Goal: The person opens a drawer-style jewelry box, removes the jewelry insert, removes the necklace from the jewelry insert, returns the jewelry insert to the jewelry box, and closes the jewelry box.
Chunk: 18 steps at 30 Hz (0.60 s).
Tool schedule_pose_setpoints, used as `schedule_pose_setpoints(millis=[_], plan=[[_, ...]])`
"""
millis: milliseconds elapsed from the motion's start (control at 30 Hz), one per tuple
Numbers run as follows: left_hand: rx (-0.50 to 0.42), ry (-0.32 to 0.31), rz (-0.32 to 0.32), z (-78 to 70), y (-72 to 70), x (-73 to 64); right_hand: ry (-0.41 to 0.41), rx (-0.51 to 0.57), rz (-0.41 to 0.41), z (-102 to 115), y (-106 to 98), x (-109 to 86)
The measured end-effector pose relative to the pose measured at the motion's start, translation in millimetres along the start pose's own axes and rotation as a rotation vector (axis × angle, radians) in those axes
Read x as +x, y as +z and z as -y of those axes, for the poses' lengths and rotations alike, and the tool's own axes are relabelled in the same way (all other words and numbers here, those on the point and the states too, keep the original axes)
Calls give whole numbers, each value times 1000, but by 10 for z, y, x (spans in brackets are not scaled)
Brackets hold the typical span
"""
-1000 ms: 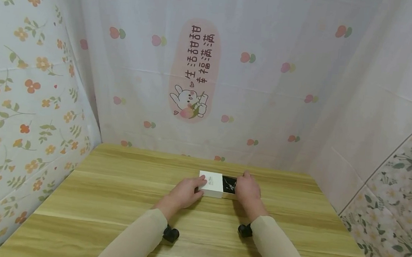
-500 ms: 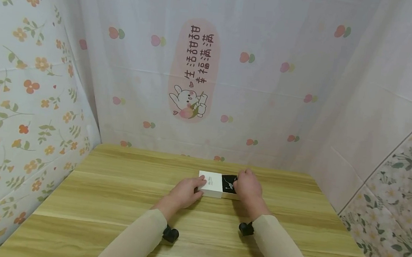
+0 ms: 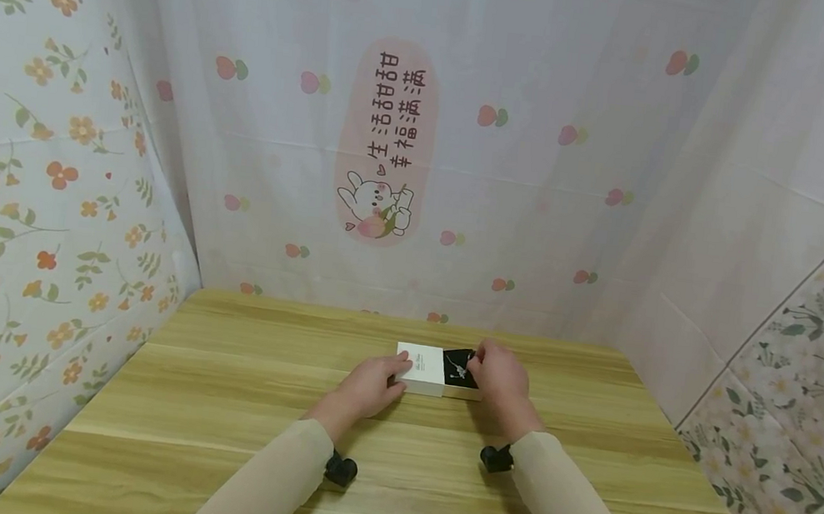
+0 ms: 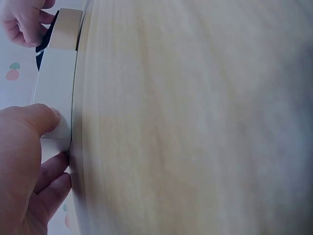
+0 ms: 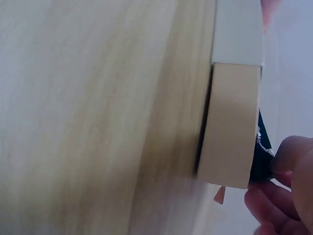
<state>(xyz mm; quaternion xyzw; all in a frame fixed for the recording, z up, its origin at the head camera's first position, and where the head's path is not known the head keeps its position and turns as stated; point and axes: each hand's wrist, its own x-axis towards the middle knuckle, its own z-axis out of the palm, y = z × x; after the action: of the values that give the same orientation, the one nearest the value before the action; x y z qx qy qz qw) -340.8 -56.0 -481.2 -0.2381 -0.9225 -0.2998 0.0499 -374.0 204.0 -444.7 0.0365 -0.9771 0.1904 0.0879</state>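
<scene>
A white lettered box sleeve [image 3: 426,367] lies near the table's far edge, with a tan inner drawer [image 5: 230,127] pulled out to the right. My left hand [image 3: 371,384] holds the sleeve at its left end, thumb [image 4: 48,119] along the near side. Inside the drawer is a black insert [image 3: 452,357] bearing a silver chain [image 3: 458,370]. My right hand [image 3: 502,377] pinches the insert's right end, which tilts up above the drawer wall in the right wrist view. The fingers on its far side are partly hidden.
A small tan tab [image 5: 220,195] sticks out at the drawer's end. The wood-grain table [image 3: 404,474] ends at a printed curtain [image 3: 536,220] behind the box. Floral curtains hang left and right. Each wrist carries a black camera.
The right hand has shifted slightly right and changed its finger hold, and the insert's right end has risen out of the drawer. The left hand and sleeve stay put.
</scene>
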Motion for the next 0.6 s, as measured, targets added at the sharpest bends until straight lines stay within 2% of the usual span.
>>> schedule_pose_setpoints(millis=[200,267,600], plan=[[5,1,-6,-4,2,-4,86,319,66,-66,-25,-4],[-3,-1,-4,-7,0,-8,101,386,79,-90,-34,4],[-5,-6,-6,-18,-3,-12,122,488,110,-153,-79,24]])
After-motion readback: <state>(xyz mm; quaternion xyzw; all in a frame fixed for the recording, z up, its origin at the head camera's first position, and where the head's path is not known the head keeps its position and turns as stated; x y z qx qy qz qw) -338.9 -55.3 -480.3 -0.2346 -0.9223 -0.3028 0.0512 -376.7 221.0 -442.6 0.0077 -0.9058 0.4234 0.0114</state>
